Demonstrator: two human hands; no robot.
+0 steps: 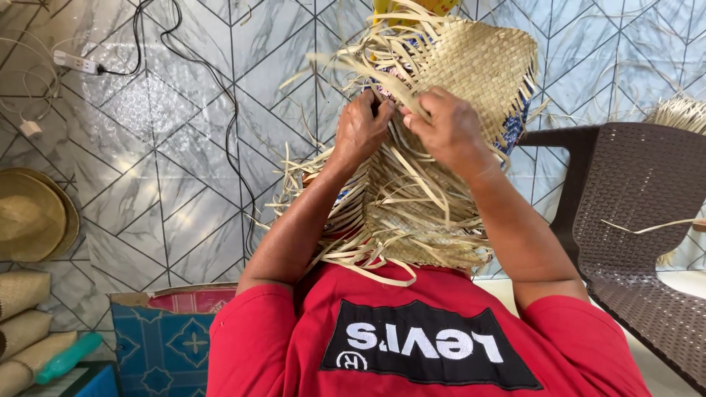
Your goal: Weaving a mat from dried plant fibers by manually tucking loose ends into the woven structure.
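Observation:
A half-woven piece of pale palm-leaf strips [478,66] rests over my lap, its finished weave at the far side and many loose strips [397,220] trailing toward my red shirt. My left hand [360,126] pinches loose strips at the edge of the weave. My right hand [450,131] is right beside it, fingers closed on neighbouring strips and pressing on the woven part. The fingertips of both hands meet at the weave's edge. A blue patterned cloth [515,125] shows underneath the piece.
A brown wicker-pattern plastic chair [632,220] stands at the right. A woven hat [29,213] and rolled woven mats [22,323] lie at the left, with a teal bottle [70,356] and a patterned box [176,338]. A power strip [73,62] with black cables crosses the tiled floor.

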